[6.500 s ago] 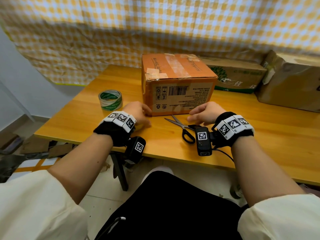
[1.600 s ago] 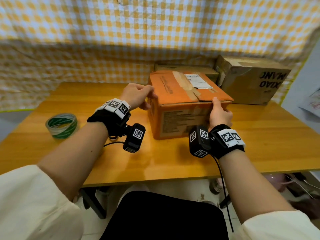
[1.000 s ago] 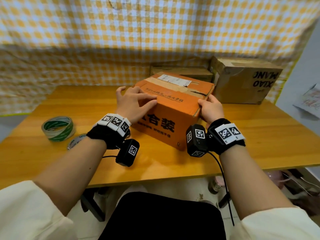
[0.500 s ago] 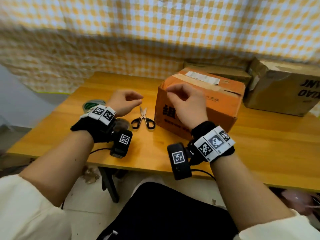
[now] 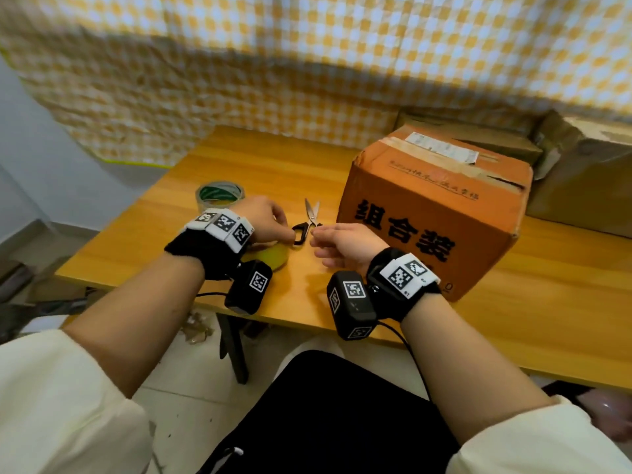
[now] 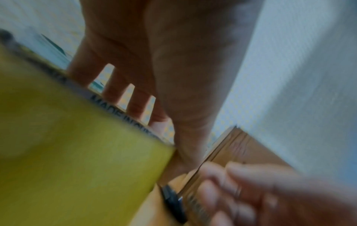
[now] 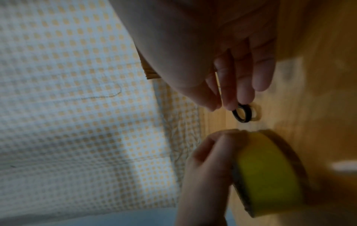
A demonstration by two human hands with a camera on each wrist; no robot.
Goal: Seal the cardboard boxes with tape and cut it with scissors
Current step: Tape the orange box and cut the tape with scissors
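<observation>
While gripping a yellow roll [image 5: 273, 256] near the tabletop's [image 5: 513, 319] front edge, left hand [image 5: 265, 218] curls fingers [image 7: 204, 152] round that roll, just left of the scissors [image 5: 307, 222]. Right hand [image 5: 345, 244] poised just right of the scissors' black handles, thumb and forefinger nearly together, nothing plainly held; whether a tape end sits between them cannot be told. Scissors flat on the tabletop, blades pointing away. Beyond the left hand, left of the scissors, a green-cored roll [image 5: 220, 196] lying flat. Right of the scissors, orange box [image 5: 434, 213] with old tape and a label on top. Behind it, two brown boxes [image 5: 581, 179] against a checked cloth [image 5: 307, 63].
</observation>
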